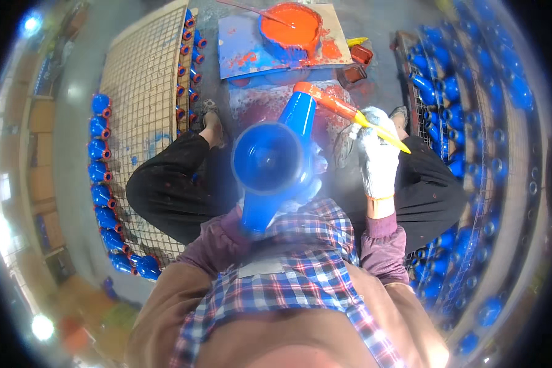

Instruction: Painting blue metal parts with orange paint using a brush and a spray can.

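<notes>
While our left hand gripped the blue pipe fitting upright for access, our gloved right hand closed on the paintbrush, coating its rim orange.

White knit glove, maroon sleeves, plaid apron

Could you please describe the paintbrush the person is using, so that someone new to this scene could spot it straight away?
Start at the basin of orange paint on the floor ahead of the seated person, then come down toward the big blue pipe fitting held up in front of them. The paintbrush slants across its far end, in the gloved right hand. It is the only long thin thing with a yellow handle and orange-coated head.
</notes>
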The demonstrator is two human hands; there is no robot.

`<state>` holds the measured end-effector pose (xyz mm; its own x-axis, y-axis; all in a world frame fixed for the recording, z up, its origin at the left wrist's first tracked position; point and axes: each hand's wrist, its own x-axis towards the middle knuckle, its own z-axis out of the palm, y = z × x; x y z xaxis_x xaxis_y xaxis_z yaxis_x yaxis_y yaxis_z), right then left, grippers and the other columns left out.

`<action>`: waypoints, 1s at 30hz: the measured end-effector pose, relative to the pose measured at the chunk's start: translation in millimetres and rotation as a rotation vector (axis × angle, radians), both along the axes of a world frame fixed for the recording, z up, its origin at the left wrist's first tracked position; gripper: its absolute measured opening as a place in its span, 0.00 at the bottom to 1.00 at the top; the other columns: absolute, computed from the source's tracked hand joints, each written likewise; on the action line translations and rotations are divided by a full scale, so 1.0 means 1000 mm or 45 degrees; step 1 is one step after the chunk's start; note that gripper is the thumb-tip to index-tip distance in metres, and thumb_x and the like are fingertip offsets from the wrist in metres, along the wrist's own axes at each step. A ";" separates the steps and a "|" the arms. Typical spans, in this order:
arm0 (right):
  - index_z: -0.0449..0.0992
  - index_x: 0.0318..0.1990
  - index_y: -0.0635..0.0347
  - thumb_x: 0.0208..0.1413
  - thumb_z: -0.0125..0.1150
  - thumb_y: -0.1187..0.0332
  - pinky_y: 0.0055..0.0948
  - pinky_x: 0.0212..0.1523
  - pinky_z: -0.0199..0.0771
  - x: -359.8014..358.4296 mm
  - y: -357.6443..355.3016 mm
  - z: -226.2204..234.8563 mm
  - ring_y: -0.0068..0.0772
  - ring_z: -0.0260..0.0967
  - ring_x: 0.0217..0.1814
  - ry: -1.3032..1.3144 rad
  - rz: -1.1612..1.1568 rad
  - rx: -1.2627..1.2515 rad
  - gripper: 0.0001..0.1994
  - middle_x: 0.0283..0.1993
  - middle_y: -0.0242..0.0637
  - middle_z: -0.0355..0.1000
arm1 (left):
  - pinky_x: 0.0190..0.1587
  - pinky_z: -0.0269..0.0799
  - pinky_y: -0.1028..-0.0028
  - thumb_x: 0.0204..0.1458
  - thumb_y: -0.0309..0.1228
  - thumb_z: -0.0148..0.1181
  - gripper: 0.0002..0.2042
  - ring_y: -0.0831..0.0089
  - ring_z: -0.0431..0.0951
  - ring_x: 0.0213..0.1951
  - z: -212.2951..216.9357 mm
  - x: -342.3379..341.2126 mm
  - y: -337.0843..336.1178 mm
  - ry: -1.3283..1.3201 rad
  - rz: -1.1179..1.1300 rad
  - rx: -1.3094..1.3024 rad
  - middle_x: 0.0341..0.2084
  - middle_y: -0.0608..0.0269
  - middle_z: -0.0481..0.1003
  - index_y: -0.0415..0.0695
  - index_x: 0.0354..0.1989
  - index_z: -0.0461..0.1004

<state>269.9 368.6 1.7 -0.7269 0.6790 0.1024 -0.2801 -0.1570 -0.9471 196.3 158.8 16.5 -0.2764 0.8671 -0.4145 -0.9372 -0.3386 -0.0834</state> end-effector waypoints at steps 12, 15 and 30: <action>0.73 0.48 0.68 0.56 0.58 0.79 0.24 0.40 0.75 0.024 0.026 0.009 0.26 0.73 0.37 -0.135 -0.170 0.112 0.12 0.40 0.38 0.73 | 0.52 0.73 0.57 0.55 0.63 0.44 0.39 0.58 0.71 0.55 -0.014 -0.022 0.003 0.220 0.011 0.312 0.60 0.51 0.65 0.45 0.66 0.57; 0.72 0.49 0.69 0.57 0.57 0.78 0.24 0.41 0.74 0.031 0.033 0.007 0.26 0.72 0.37 -0.116 -0.183 0.070 0.13 0.40 0.39 0.72 | 0.60 0.68 0.52 0.48 0.74 0.39 0.48 0.52 0.67 0.60 -0.014 -0.032 -0.004 0.665 0.135 -0.184 0.64 0.50 0.61 0.44 0.66 0.57; 0.71 0.54 0.68 0.61 0.59 0.68 0.17 0.26 0.66 -0.001 0.057 0.040 0.16 0.65 0.26 -0.200 -0.375 0.030 0.17 0.32 0.33 0.72 | 0.57 0.72 0.56 0.58 0.60 0.45 0.33 0.58 0.73 0.55 0.001 -0.082 0.013 0.772 0.029 -0.189 0.56 0.52 0.70 0.45 0.60 0.65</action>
